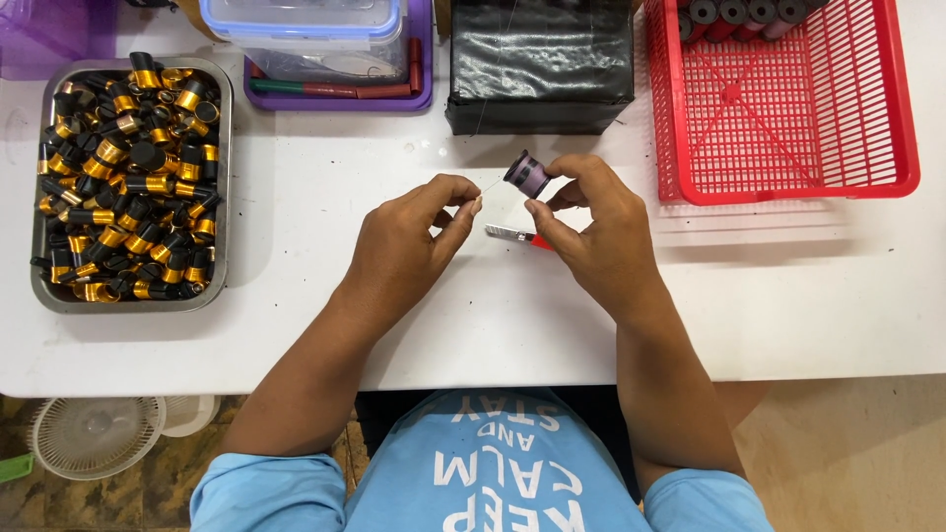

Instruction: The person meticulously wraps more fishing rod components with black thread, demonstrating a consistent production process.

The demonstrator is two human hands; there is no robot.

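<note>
My right hand (591,227) holds a small purple spool (528,174) between thumb and fingertips, just above the white table (296,325). My left hand (409,241) pinches the end of a thin thread (490,187) that runs from the spool to its fingertips. Under my right hand lies a small cutter with a red handle and a silver blade (512,234), partly hidden by the fingers.
A metal tray (225,177) full of black and gold caps sits at the left. A red mesh basket (788,128) with several dark rolls is at the right. A black wrapped block (540,69) and a purple tray with a clear box (325,49) stand at the back.
</note>
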